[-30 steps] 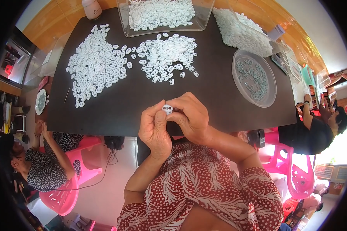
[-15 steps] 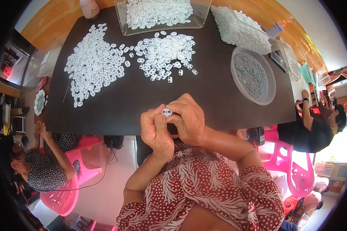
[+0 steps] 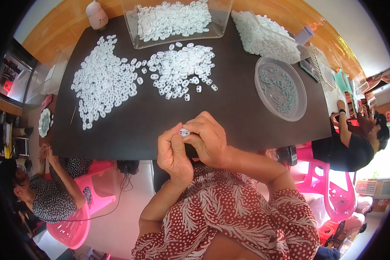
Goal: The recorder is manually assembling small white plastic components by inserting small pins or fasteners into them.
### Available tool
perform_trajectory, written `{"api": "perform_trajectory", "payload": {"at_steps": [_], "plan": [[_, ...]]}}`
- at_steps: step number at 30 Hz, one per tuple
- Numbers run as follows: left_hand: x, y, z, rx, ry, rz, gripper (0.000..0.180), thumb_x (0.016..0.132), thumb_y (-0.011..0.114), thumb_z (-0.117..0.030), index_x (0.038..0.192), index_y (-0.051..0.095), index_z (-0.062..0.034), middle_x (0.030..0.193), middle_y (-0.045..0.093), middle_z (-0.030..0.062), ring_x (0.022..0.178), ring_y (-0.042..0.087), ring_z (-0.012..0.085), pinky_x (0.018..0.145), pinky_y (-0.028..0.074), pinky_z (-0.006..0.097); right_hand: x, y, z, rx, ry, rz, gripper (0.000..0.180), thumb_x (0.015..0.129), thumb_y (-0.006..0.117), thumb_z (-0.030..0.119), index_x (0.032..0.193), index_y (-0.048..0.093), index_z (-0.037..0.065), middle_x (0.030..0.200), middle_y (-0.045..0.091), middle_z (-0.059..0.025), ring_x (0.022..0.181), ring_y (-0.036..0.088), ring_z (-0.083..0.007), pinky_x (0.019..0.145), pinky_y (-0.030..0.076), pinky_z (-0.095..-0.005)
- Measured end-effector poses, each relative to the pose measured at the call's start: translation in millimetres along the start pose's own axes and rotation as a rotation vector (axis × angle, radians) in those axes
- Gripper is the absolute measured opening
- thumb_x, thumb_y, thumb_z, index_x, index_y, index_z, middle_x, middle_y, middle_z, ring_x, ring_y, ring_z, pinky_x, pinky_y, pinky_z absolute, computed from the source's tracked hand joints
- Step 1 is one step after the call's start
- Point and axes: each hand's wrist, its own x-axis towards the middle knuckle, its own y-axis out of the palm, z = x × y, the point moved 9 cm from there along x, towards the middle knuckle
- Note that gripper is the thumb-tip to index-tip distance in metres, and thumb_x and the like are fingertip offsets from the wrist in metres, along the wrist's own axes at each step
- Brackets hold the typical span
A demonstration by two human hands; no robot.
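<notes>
Between the fingertips of both my hands is a small white oval plastic piece with two dark openings (image 3: 184, 132), held just above the table's near edge. My left hand (image 3: 173, 154) pinches it from the left with thumb and fingers. From the right, the thumb and forefinger of my right hand (image 3: 208, 138) close on it. Whether a smaller part sits inside the piece is too small to tell. Beyond my hands lie two heaps of like white pieces, a larger left heap (image 3: 104, 80) and a smaller middle heap (image 3: 180, 65).
A clear bin of white pieces (image 3: 175, 21) stands at the back, beside a full clear bag (image 3: 268, 39). On the right is a round tub (image 3: 305, 93) with small grey-green parts. A thin stick (image 3: 73, 115) lies left. People sit at both sides on pink chairs.
The view has tilted slightly, so the table and heaps appear lower. Both my hands keep their pinch on the white piece, which has turned a little.
</notes>
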Motion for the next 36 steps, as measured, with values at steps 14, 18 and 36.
{"api": "perform_trajectory", "payload": {"at_steps": [14, 18, 36], "plan": [[56, 73, 22, 1.118, 0.574, 0.549, 0.021, 0.075, 0.068, -0.015, 0.073, 0.05, -0.0061, 0.071, 0.048, 0.01, 0.067, 0.054, 0.0284, 0.055, 0.044, 0.039, 101, -181, -102, -0.616, 0.162, -0.194, 0.013, 0.078, 0.064, 0.01, 0.089, 0.066, 0.003, 0.085, 0.065, -0.0141, 0.079, 0.061, -0.0301, 0.07, 0.047, -0.0381], [60, 86, 47, 1.221, 0.534, 0.628, 0.02, 0.075, 0.068, -0.017, 0.074, 0.051, -0.0054, 0.075, 0.05, 0.0109, 0.071, 0.055, 0.0274, 0.058, 0.046, 0.038, 143, -238, -165, -0.884, 0.249, -0.171, 0.021, 0.079, 0.063, 0.016, 0.094, 0.065, 0.001, 0.084, 0.066, -0.0135, 0.079, 0.063, -0.024, 0.072, 0.048, -0.0319], [75, 74, 48, 0.977, 0.242, 0.778, 0.018, 0.07, 0.069, -0.006, 0.082, 0.055, -0.0036, 0.077, 0.055, 0.0115, 0.071, 0.058, 0.0306, 0.063, 0.045, 0.041, 64, -180, -118, -0.611, 0.172, 0.019, 0.01, 0.075, 0.064, 0.006, 0.084, 0.065, 0.002, 0.08, 0.064, -0.0138, 0.078, 0.06, -0.0317, 0.07, 0.047, -0.0392]]}}
